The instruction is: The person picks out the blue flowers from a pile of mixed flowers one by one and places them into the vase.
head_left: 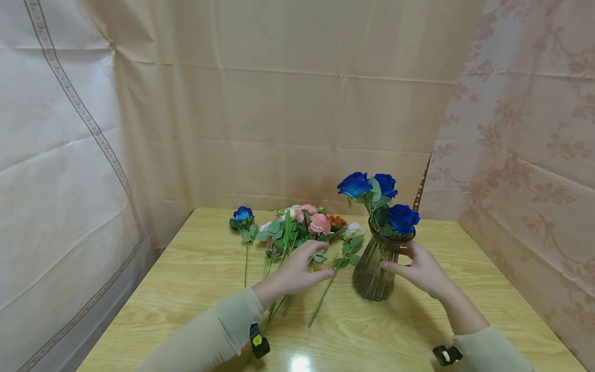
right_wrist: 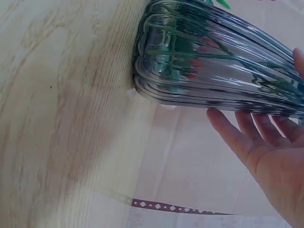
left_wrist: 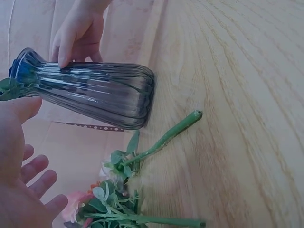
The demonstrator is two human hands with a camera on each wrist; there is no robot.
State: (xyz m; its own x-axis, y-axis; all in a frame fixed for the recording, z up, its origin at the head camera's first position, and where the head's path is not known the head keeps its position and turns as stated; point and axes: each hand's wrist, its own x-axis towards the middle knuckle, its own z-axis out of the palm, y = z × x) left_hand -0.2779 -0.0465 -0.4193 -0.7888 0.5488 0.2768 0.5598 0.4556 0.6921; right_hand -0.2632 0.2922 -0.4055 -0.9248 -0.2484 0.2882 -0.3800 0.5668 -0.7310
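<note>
A ribbed, smoky glass vase [head_left: 374,274] stands upright on the table, holding three blue roses [head_left: 402,218] with green leaves. My right hand [head_left: 424,268] is at its right side below the rim. Seen from the right wrist, those fingers [right_wrist: 237,130] are nearly straight, tips right at the glass, palm away from it. Left of the vase, my left hand [head_left: 297,268] is in the air with thumb and fingers spread, holding nothing. A white rose [head_left: 354,231] on a green stem lies between that hand and the vase. In the left wrist view the vase [left_wrist: 104,90] shows sideways.
Behind my left hand lies a pile of pink roses [head_left: 319,223], orange flowers [head_left: 338,221] and leafy stems. One blue rose [head_left: 243,214] lies apart on the left. Beige curtains [head_left: 297,103] hang around the wooden table [head_left: 186,310].
</note>
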